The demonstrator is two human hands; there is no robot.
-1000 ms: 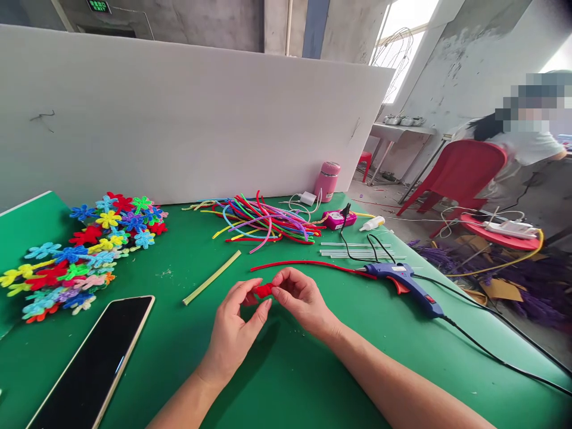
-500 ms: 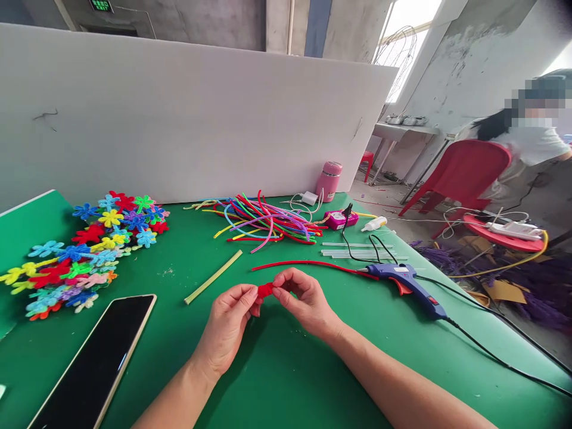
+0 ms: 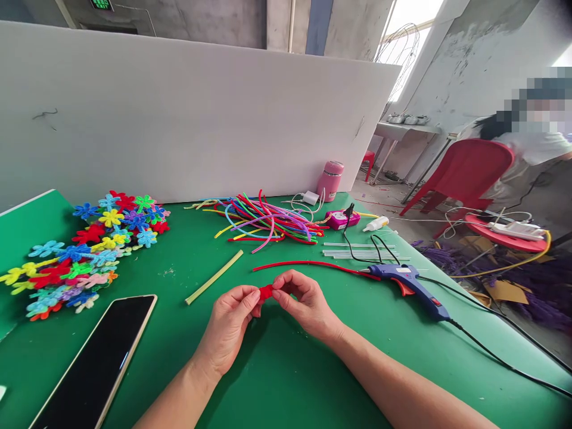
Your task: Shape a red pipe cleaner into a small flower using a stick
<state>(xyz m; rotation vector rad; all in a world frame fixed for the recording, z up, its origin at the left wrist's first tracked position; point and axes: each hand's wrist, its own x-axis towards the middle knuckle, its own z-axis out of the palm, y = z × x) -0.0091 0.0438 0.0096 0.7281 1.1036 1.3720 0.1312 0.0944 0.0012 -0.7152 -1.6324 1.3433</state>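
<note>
Over the middle of the green table, my left hand [image 3: 233, 322] and my right hand [image 3: 306, 304] pinch a small piece of red pipe cleaner [image 3: 266, 292] between thumbs and fingertips. It looks bent or folded, and the fingers hide most of its shape. Just beyond my hands lies a long red pipe cleaner [image 3: 308, 263], its right end by the nozzle of a blue glue gun [image 3: 406, 283]. A pale yellow strip [image 3: 214, 277] rests to the left of my hands.
Pipe-cleaner flowers [image 3: 89, 256] are heaped at the left, behind a phone [image 3: 96, 363]. Loose coloured pipe cleaners [image 3: 268, 220] lie at the back, near a pink bottle [image 3: 330, 180]. Clear glue sticks [image 3: 353, 253] and a black cord [image 3: 504, 357] lie right. A person sits beyond.
My hands keep the same pinch on the red piece, with hardly any movement. The whole view has shifted very slightly.
</note>
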